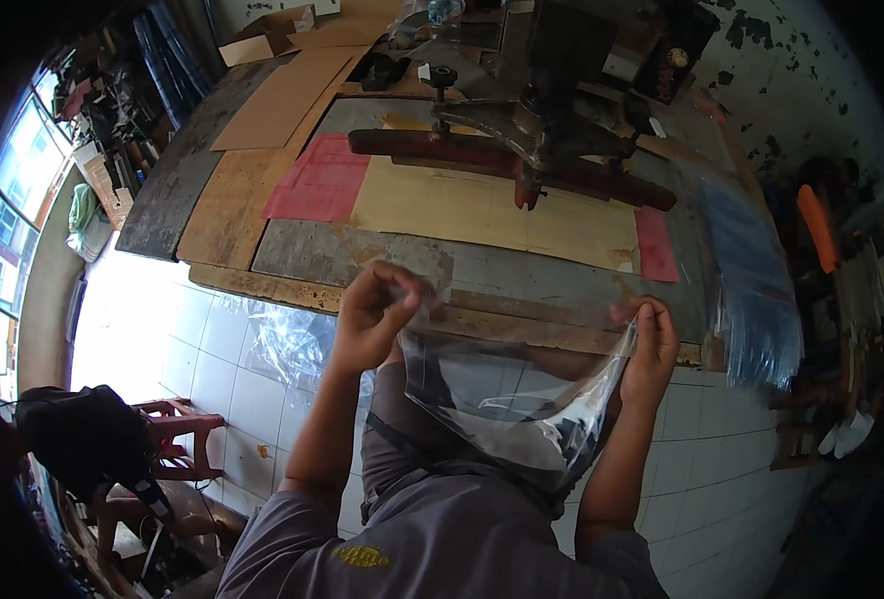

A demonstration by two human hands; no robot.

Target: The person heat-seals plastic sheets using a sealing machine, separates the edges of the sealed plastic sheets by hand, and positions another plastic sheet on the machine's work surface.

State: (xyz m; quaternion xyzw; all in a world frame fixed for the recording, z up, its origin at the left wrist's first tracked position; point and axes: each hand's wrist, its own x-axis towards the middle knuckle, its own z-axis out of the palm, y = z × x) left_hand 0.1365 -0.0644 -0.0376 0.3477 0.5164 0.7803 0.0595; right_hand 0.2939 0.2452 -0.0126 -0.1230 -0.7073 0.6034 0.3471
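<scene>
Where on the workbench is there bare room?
The grey strip between the pale yellow sheet and wooden front edge looks free. Crowded: the right end, under bluish clear plastic sheets, and around the long dark red bar.

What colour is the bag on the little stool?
The bag is black, seen best in the head view.

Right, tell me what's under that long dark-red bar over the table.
Yellow sheeting with pink pieces at both ends shows around the bar; what's directly beneath is covered.
</scene>
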